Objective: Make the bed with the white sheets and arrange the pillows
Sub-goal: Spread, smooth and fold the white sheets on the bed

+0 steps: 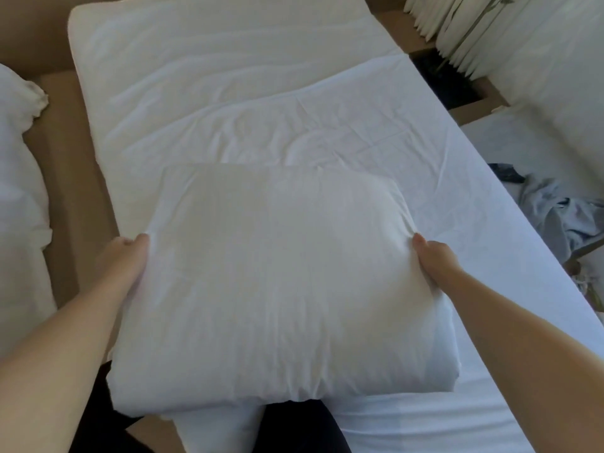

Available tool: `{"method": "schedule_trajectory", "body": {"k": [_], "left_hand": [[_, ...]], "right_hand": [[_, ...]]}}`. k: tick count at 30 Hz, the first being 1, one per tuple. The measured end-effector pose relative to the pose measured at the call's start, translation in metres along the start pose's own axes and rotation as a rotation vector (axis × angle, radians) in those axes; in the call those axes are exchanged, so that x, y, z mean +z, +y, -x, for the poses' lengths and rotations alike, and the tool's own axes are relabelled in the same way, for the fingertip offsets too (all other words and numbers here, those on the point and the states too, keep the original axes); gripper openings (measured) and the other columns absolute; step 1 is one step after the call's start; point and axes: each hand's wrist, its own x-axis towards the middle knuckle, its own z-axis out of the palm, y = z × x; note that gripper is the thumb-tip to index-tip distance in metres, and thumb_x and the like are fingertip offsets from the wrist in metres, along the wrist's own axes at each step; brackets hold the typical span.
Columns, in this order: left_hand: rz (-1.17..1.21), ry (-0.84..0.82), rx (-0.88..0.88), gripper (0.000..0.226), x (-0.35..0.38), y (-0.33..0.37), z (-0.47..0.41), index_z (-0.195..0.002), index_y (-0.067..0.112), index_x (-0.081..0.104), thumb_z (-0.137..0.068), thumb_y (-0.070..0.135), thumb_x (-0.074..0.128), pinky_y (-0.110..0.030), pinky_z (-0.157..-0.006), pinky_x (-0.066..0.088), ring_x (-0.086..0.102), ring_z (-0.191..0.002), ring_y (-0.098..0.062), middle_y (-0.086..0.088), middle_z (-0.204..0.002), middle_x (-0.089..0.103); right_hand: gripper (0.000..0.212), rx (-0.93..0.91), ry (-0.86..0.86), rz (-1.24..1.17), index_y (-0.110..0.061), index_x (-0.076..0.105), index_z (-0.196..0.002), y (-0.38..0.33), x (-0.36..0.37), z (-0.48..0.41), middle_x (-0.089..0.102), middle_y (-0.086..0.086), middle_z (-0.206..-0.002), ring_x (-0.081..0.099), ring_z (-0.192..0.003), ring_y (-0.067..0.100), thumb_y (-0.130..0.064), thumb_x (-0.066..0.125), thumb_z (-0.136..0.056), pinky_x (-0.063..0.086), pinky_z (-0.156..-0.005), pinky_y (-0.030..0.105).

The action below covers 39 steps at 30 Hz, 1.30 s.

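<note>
The white pillow (277,282) sits in front of me over the near end of the mattress (202,60), above the wrinkled white sheet (408,132). My left hand (127,259) grasps its left edge and my right hand (434,256) its right edge, fingers dug into the fabric. More white bedding (19,191) lies off to the left, and crumpled clothes (562,217) to the right.

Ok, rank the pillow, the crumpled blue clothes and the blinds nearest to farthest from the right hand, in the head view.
1. pillow: gripped by the right hand at its right edge.
2. crumpled blue clothes: beside the bed, right.
3. blinds: far upper right.
</note>
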Motion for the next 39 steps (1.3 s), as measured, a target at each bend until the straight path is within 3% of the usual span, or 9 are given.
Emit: {"method": "schedule_trajectory", "body": {"k": [4,8,11,15,19,25,28,33,39], "left_hand": [[0.030,-0.088,-0.023,0.075,0.013,0.046,-0.041,-0.098,0.000,0.064,-0.088,0.069,0.034,-0.040,-0.086,0.043,0.060,-0.100,-0.038,-0.027,-0.109,0.061],[-0.002,-0.011,0.063,0.071,0.044,0.063,-0.069,-0.128,-0.003,0.055,-0.095,0.058,0.038,-0.042,-0.098,0.040,0.050,-0.120,-0.043,-0.029,-0.132,0.052],[0.026,0.099,0.133,0.058,0.048,0.052,-0.073,-0.116,0.002,0.064,-0.092,0.051,0.045,-0.042,-0.088,0.045,0.057,-0.107,-0.042,-0.025,-0.119,0.061],[0.124,-0.019,0.077,0.050,0.039,0.047,-0.053,-0.108,0.003,0.061,-0.092,0.049,0.051,-0.032,-0.060,0.042,0.056,-0.074,-0.031,-0.019,-0.102,0.059],[0.173,-0.204,0.033,0.063,0.033,0.026,-0.036,-0.130,0.004,0.055,-0.090,0.053,0.056,-0.033,-0.080,0.042,0.060,-0.095,-0.032,-0.019,-0.123,0.059],[0.195,-0.096,0.097,0.045,0.014,-0.003,-0.045,-0.088,0.003,0.065,-0.091,0.047,0.057,-0.037,-0.073,0.046,0.062,-0.085,-0.033,-0.021,-0.098,0.066],[0.188,-0.199,0.152,0.042,0.023,-0.007,-0.042,-0.094,0.007,0.065,-0.092,0.046,0.053,-0.034,-0.068,0.043,0.060,-0.079,-0.028,-0.017,-0.099,0.067],[0.260,-0.380,0.259,0.055,0.041,-0.031,-0.038,-0.135,0.010,0.052,-0.096,0.049,0.047,-0.028,-0.091,0.037,0.055,-0.115,-0.022,-0.009,-0.135,0.056],[0.342,-0.530,0.464,0.043,0.042,-0.060,-0.020,-0.142,0.016,0.043,-0.103,0.033,0.038,0.000,-0.073,0.036,0.048,-0.110,0.000,0.006,-0.127,0.050]], "right_hand": [[0.074,0.053,0.006,-0.093,0.005,0.047,-0.137,-0.040,0.004,-0.033,0.050,0.025,-0.139,0.048,-0.128,0.038,-0.057,0.030,-0.100,0.034,-0.106,0.038],[0.063,-0.063,0.061,-0.098,0.006,0.054,-0.130,-0.055,0.022,-0.072,0.056,0.026,-0.131,0.052,-0.122,0.038,-0.047,0.033,-0.102,0.038,-0.099,0.037],[0.057,-0.081,0.134,-0.086,0.007,0.060,-0.120,-0.044,0.027,-0.078,0.060,0.026,-0.122,0.054,-0.116,0.039,-0.041,0.034,-0.104,0.040,-0.092,0.036],[0.052,-0.102,0.102,-0.063,0.004,0.060,-0.113,-0.038,0.031,-0.061,0.060,0.025,-0.116,0.054,-0.109,0.038,-0.040,0.034,-0.102,0.037,-0.086,0.037],[0.050,-0.140,0.127,-0.056,-0.009,0.036,-0.141,-0.032,0.038,-0.034,0.048,0.024,-0.136,0.046,-0.124,0.040,-0.039,0.035,-0.101,0.035,-0.099,0.043],[0.058,-0.078,0.075,0.041,-0.003,0.042,-0.137,-0.023,0.041,-0.016,0.049,0.027,-0.137,0.049,-0.118,0.037,-0.045,0.028,-0.101,0.036,-0.096,0.042],[0.061,-0.068,0.043,0.062,-0.002,0.036,-0.144,-0.023,0.033,-0.013,0.039,0.024,-0.148,0.040,-0.134,0.036,-0.047,0.028,-0.103,0.031,-0.105,0.039],[0.059,-0.042,0.028,0.083,-0.008,0.039,-0.146,0.005,0.033,0.028,0.036,0.018,-0.153,0.034,-0.139,0.033,-0.047,0.025,-0.105,0.022,-0.112,0.040],[0.062,0.005,0.156,-0.068,-0.018,0.041,-0.147,0.056,0.050,0.086,0.034,0.010,-0.155,0.032,-0.141,0.032,-0.058,0.031,-0.100,0.016,-0.116,0.046]]}}
